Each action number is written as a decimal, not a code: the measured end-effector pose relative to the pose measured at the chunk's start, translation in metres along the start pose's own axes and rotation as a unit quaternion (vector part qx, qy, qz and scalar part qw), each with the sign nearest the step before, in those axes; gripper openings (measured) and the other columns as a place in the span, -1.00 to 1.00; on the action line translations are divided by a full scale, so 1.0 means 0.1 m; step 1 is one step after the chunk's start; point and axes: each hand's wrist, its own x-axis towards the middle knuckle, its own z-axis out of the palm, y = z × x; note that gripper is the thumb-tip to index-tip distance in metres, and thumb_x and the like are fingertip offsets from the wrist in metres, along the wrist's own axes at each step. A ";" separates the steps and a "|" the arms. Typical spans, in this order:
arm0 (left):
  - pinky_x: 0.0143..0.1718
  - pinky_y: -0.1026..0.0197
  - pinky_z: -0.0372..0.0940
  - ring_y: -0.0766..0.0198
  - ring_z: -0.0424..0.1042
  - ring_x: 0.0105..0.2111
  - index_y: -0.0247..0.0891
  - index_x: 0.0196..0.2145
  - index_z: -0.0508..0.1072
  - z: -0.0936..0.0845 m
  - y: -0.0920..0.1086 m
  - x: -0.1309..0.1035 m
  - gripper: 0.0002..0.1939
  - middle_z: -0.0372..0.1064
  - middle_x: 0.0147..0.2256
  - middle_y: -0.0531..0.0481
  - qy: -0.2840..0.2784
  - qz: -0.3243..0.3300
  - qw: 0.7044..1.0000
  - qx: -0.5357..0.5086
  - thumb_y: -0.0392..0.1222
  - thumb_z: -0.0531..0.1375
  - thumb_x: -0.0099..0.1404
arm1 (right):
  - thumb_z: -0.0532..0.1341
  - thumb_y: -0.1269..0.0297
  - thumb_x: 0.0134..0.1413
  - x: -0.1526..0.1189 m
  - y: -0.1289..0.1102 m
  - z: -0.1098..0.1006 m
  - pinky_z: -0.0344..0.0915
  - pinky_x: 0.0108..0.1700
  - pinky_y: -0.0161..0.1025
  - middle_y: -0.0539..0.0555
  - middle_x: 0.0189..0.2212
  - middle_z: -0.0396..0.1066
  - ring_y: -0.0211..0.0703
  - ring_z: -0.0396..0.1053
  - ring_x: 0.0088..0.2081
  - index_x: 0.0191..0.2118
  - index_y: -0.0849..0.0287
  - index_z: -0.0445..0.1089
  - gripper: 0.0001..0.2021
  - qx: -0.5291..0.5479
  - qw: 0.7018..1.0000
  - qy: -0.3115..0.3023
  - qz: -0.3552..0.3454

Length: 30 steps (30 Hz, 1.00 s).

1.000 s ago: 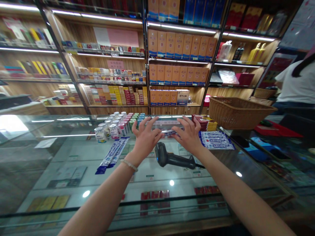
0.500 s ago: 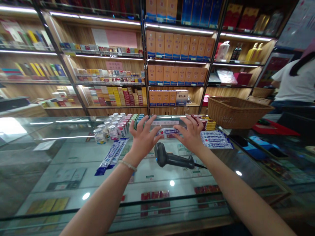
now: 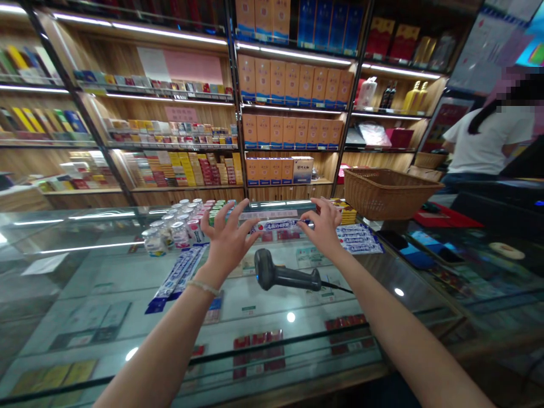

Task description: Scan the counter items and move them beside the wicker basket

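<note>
A blue-and-white stick pack of soft candy point(image 3: 278, 225) lies crosswise between my hands. My left hand point(image 3: 227, 241) has thumb and forefinger closed round its left end, other fingers spread. My right hand point(image 3: 326, 229) pinches its right end between thumb and forefinger. Whether the pack is lifted off the glass I cannot tell. Nearer me, a black barcode scanner point(image 3: 287, 275) lies on the glass counter point(image 3: 161, 345), its cable running right. More stick packs lie left point(image 3: 176, 277) and right point(image 3: 359, 238) of my hands.
Several small bottles and cans point(image 3: 178, 226) stand in rows at the left. A wicker basket point(image 3: 386, 195) sits at the back right, by yellow packets point(image 3: 346, 212) and phones point(image 3: 425, 249). Stocked shelves fill the back; a person in white point(image 3: 488, 141) is at the right.
My right thumb and forefinger have come together on the pack's right end. The whole view has shifted, so counter and shelves sit further left.
</note>
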 end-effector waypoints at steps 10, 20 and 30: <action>0.39 -0.48 -0.37 -0.19 0.15 0.35 -0.04 -0.23 0.61 -0.02 0.52 0.56 -0.86 0.26 0.33 -0.05 -0.057 0.028 0.994 -0.086 -0.03 0.36 0.26 | 0.31 0.10 0.21 0.28 0.42 -0.63 -0.07 0.27 0.29 0.11 0.26 0.28 0.20 0.02 0.34 -0.29 0.02 0.57 -0.85 -0.082 0.996 -0.016 0.016; 0.39 -0.52 -0.30 -0.20 0.17 0.33 -0.10 -0.23 0.63 0.35 1.63 0.74 -0.87 0.31 0.30 -0.10 -0.118 0.100 0.979 -0.134 -0.11 0.38 0.23 | 0.31 0.15 0.21 -0.22 1.28 -1.27 -0.06 0.26 0.31 0.16 0.24 0.30 0.21 0.05 0.33 -0.33 0.06 0.56 -0.85 -0.163 0.984 -0.021 0.068; 0.37 -0.53 -0.20 -0.23 0.17 0.33 -0.13 -0.26 0.65 0.65 2.09 0.64 -0.87 0.33 0.28 -0.16 -0.182 0.074 0.974 -0.114 -0.20 0.41 0.18 | 0.28 0.19 0.19 -0.58 1.61 -1.32 -0.07 0.26 0.36 0.19 0.26 0.29 0.24 0.04 0.34 -0.31 0.07 0.55 -0.87 -0.208 0.974 -0.066 0.069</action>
